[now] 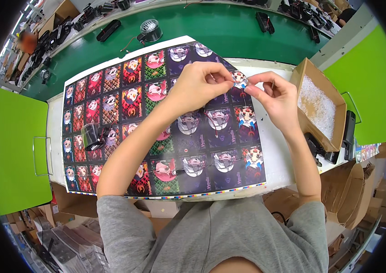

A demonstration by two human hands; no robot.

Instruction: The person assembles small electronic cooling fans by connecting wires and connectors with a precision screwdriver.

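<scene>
Nearest, a grey short-sleeved shirt [211,227] is being worn, and bare forearms [140,145] are being stretched over a large printed sheet [218,136], whose rows of cartoon figures are being partly hidden. Over the sheet's far right part, a small pale shiny piece [242,83] is being grasped at the fingertips of both hands: from one side it is being pinched by the thumb and forefinger of the left hand [200,85], from the other by those of the right hand [275,94]; its exact shape is being obscured by the fingers. On the sheet's left part, a clear-and-black cup-like part [91,137] is being supported. Just right of the sheet, clear plastic bits [315,104] are being contained in an open cardboard box [327,84], beside which black devices [349,132] are being kept. Both sides are being flanked by bright green panels [18,150]. Farther off, a green mat [206,29] is being occupied by a round black part with a silvery grille [151,32] and by elongated black parts [109,30], beyond which more black parts [59,35] are being crowded together
</scene>
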